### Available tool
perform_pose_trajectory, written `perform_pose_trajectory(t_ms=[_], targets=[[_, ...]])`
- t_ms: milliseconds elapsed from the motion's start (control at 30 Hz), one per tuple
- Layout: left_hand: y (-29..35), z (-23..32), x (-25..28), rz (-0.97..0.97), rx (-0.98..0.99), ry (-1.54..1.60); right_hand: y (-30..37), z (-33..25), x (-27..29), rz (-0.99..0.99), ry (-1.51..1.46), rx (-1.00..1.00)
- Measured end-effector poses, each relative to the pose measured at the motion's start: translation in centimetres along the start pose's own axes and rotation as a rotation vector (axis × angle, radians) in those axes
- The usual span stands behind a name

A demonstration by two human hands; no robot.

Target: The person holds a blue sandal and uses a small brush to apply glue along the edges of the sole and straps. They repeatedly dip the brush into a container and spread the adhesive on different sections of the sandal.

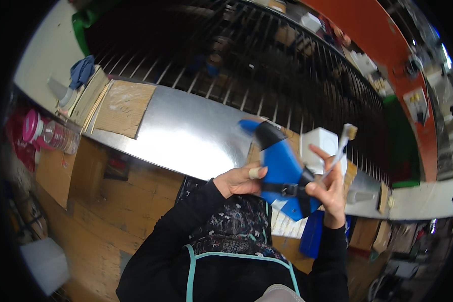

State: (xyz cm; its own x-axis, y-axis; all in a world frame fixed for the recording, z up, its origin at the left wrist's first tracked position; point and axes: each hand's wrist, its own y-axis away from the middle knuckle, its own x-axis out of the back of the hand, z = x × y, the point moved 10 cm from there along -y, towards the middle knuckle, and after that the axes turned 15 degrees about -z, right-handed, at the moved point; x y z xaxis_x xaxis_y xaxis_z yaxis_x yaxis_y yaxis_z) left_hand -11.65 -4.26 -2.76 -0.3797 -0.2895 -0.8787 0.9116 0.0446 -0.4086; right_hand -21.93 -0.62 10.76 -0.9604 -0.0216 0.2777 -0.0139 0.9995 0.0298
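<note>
My left hand [240,180], with a pale wrap on its thumb, grips the near-left edge of a blue and black shoe-like piece [279,163]. A black strap with a buckle crosses this piece, and its blue tip points up and left. In my right hand [331,191] is a small brush [343,143] with a white handle and tan bristles, held bristles up. The right hand's thumb and fingers are also close against the strapped end of the piece; whether they grip it too I cannot tell. Both hands are over the bench's near edge.
A shiny metal bench [191,128] runs across, with dark slatted conveyor bars [226,90] behind it. Cardboard [123,108] lies at its left end; a white container [319,143] stands beyond my right hand. A pink-lidded bottle [55,135] is at far left, a blue bin [312,234] below right.
</note>
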Motion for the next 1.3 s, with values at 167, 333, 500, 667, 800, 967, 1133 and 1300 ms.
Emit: perform_pose_trajectory(t_ms=[167,333,500,667,800,967,1133,1300], targets=[[4.8,-4.9,0.8,0.215,0.104,-0.017,6.4,4.6,-2.7,0.014,0.272,-0.004],[6.8,-3.7,0.0,0.294,-0.023,-0.179,13.9,8.0,5.2,0.553,0.606,-0.175],[7.2,3.5,-3.7,0.074,-0.459,-0.471,16.0,9.4,7.9,0.704,0.895,-0.345],[9.2,6.4,-4.1,-0.031,-0.535,-0.363,13.5,10.2,8.0,0.704,1.116,-0.243],[10.1,6.5,-4.8,-0.095,-0.499,-0.403,11.9,10.6,8.4,0.691,1.195,-0.240],[10.8,9.6,-7.1,0.117,-0.656,-0.730,13.6,8.1,8.8,0.790,1.308,-0.247],[9.9,11.4,-10.3,0.291,-0.732,-1.117,14.9,8.1,8.4,0.774,1.163,-0.259],[9.3,10.1,-10.6,0.459,-0.778,-1.399,12.8,9.3,7.5,0.745,1.233,-0.257]])
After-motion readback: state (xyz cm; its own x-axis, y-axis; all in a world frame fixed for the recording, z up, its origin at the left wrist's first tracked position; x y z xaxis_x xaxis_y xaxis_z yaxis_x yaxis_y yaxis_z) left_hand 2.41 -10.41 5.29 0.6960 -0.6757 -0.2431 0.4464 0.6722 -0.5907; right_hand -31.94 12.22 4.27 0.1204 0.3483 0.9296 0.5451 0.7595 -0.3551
